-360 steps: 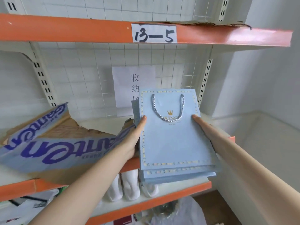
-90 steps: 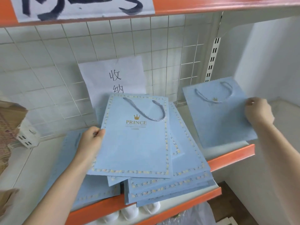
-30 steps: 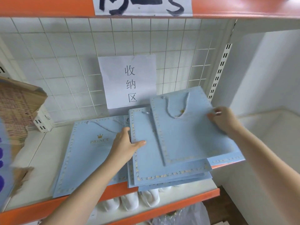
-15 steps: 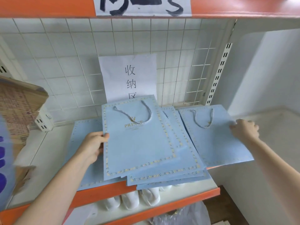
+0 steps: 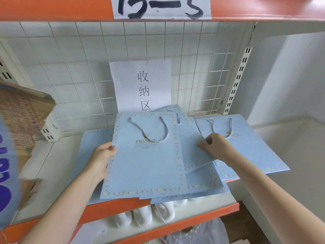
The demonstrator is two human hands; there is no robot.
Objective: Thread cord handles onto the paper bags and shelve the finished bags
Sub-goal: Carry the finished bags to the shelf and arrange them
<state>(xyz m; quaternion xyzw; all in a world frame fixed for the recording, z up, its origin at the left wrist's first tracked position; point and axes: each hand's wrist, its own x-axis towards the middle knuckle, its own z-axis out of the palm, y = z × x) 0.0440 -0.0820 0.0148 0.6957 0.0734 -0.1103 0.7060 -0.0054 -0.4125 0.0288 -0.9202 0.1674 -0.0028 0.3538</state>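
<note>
White shelf board with orange front edge carries light-blue paper bags lying flat below a wire-grid back panel. Left hand grips the left edge of the top PRINCE bag, thumb on its face, fingers hidden beneath. Right hand pinches the edge of a lower bag; another bag lies just beyond its knuckles.
</note>
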